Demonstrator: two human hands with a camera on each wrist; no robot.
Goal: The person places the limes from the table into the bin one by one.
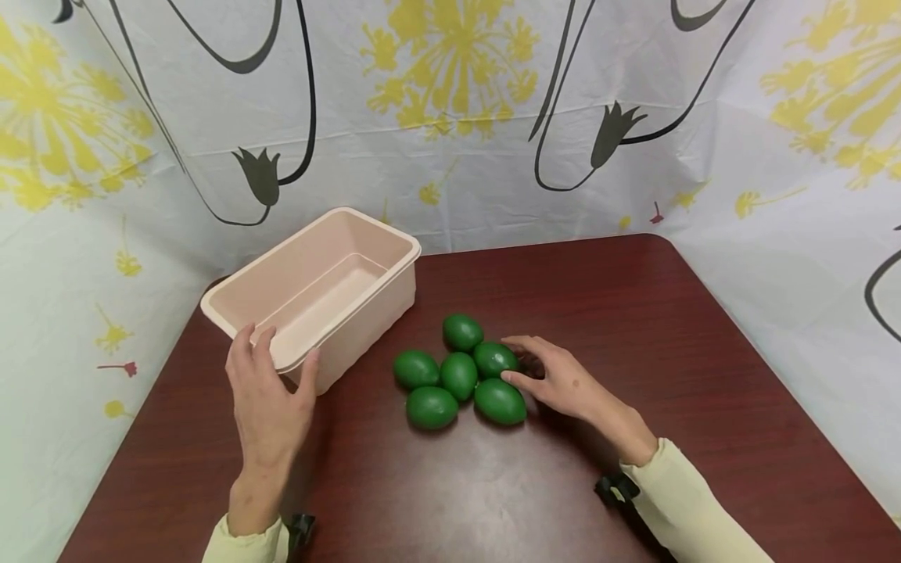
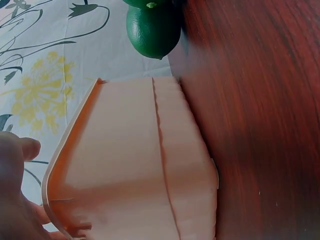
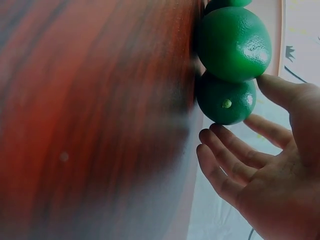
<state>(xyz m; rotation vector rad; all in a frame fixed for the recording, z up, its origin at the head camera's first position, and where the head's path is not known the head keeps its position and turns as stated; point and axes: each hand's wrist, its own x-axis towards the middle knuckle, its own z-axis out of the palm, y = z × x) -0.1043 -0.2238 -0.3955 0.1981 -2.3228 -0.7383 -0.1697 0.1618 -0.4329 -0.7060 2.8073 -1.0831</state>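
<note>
Several green limes lie in a cluster on the table. My right hand (image 1: 566, 383) is at the right side of the cluster, with thumb and index fingertips at either side of one lime (image 1: 496, 360). In the right wrist view, the thumb is by the nearer lime (image 3: 235, 45), while the other fingers (image 3: 235, 150) are spread beside the lime behind it (image 3: 226, 102). A pale pink rectangular bin (image 1: 373, 332) stands to the left. At its near corner is my left hand (image 1: 271, 414), fingers loosely bent over the rim and the thumb along the outside.
The dark red wood-grain table (image 1: 591, 289) reaches back to a white patterned cloth (image 1: 493, 195), which also hangs along both sides. Another lime (image 1: 462, 332) sits at the back of the cluster, a short way right of the bin.
</note>
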